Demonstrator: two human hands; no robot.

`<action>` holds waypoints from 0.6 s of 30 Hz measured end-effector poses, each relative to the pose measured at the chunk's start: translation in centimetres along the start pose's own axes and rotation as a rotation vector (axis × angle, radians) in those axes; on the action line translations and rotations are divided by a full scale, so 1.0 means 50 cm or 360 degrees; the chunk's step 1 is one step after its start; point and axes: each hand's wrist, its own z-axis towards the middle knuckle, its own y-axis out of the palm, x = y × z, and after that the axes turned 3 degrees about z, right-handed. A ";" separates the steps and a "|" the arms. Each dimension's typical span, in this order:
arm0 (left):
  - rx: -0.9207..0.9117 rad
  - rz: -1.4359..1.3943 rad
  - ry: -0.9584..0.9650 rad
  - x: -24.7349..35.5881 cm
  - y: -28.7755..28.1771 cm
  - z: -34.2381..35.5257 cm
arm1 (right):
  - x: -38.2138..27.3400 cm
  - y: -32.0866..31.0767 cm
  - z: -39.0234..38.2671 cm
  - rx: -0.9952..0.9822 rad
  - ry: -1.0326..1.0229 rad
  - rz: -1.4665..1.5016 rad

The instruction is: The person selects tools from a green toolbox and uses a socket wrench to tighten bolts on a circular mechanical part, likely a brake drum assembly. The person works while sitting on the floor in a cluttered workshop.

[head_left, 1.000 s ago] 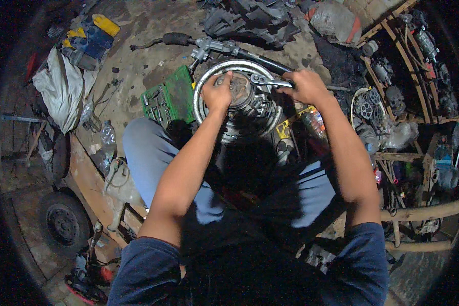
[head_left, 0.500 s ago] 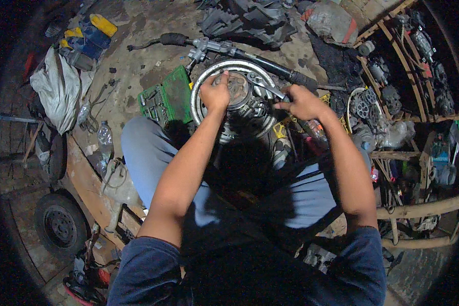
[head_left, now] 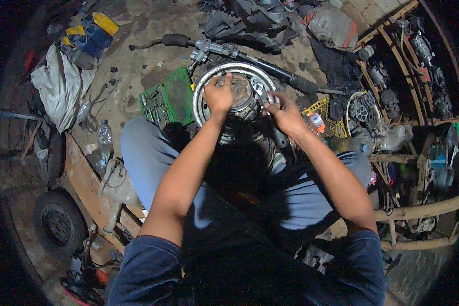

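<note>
A silver wheel rim [head_left: 203, 81] lies on the ground between my legs. A round, worn metal part like a pulley [head_left: 241, 91] rests on it, with more metal of the same assembly partly in shadow. My left hand [head_left: 219, 98] is closed on the left side of this part, thumb stretched along its face. In my right hand [head_left: 286, 116], the fingers are wrapped round the handle of a ratchet wrench [head_left: 258, 85]. Its head lies over the right side of the round part. Whether it sits on a bolt is hidden.
An open green socket case [head_left: 177, 97] lies left of the rim. Behind it stretches a long steering rack [head_left: 250, 57]. To the right are a yellow plastic crate [head_left: 324, 113], a bottle, and a wooden rack [head_left: 387, 38] of metal parts. A tyre [head_left: 60, 224] is at far left.
My right hand has moved left and slightly nearer, swinging the ratchet handle from pointing right to pointing toward me. My left hand keeps its hold on the round part.
</note>
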 end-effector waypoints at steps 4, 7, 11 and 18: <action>-0.0019 0.0046 -0.0042 -0.009 0.000 0.002 | -0.006 0.012 0.004 0.0207 -0.0484 -0.0653; -0.0041 0.0033 -0.0044 -0.019 0.001 0.006 | -0.017 0.019 0.012 0.0260 -0.0621 -0.0960; 0.0034 0.0074 -0.0018 -0.012 0.004 0.003 | -0.025 0.027 0.054 0.0341 -0.0462 -0.1008; 0.0027 0.0092 -0.0003 -0.004 0.004 -0.001 | 0.002 0.027 0.098 0.0413 -0.0318 -0.0980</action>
